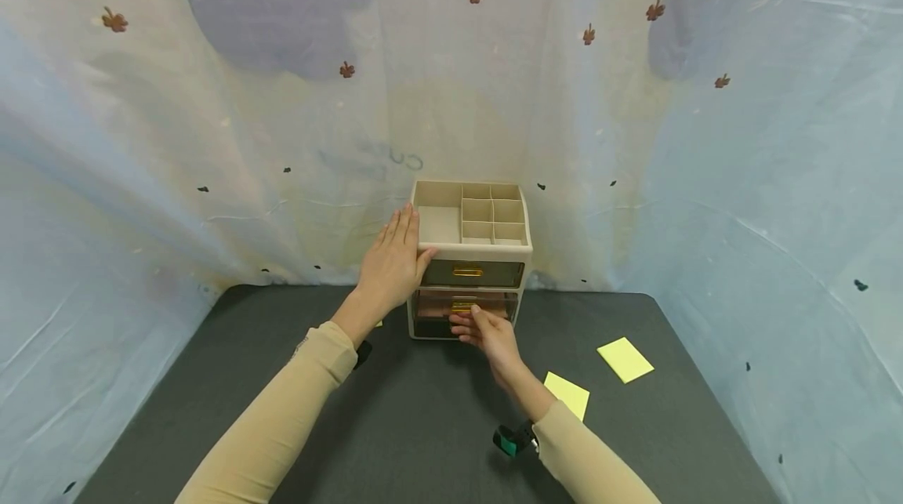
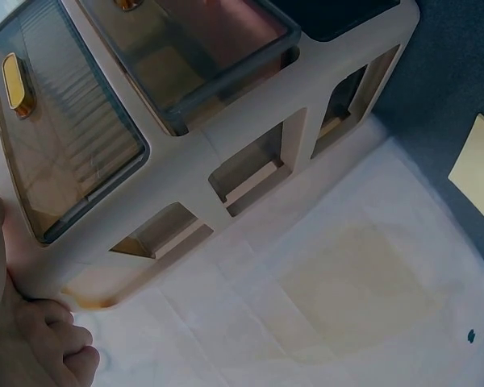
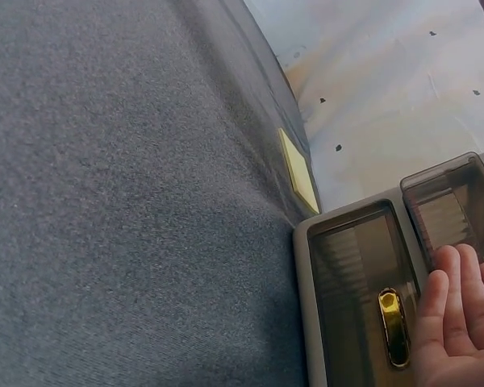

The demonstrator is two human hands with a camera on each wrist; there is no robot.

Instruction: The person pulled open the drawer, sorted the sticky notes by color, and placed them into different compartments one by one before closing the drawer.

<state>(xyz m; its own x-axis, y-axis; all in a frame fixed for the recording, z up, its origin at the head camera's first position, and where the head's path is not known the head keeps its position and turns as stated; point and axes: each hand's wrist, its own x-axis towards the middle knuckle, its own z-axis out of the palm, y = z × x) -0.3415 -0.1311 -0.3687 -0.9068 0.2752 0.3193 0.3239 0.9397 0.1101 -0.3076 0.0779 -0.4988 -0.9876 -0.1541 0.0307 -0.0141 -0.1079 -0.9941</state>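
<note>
A pale patterned curtain [image 1: 451,120] hangs behind and on both sides of a dark grey table [image 1: 423,441]. Near the table's back edge, in front of the curtain, stands an upright cream organizer [image 1: 487,252] with three smoky see-through drawers under a top tray divided into one large compartment and six small ones. The person's two hands are apart from each other. The left hand [image 1: 391,261] rests against the organizer's upper left edge, fingers straight and side by side, its thumb reaching across the front corner. Lower down, the right hand [image 1: 495,341] is turned partly palm up before the middle drawer [image 2: 202,48], which juts out from the frame while the top one sits flush. Two yellow notes [image 1: 625,360] lie to the right, the nearer one partly behind the right forearm; another yellow note [image 2: 480,173] lies left of the organizer. The right thumb touches the middle drawer's golden handle [image 1: 462,306]; whether the fingers pinch it, I cannot tell.
</note>
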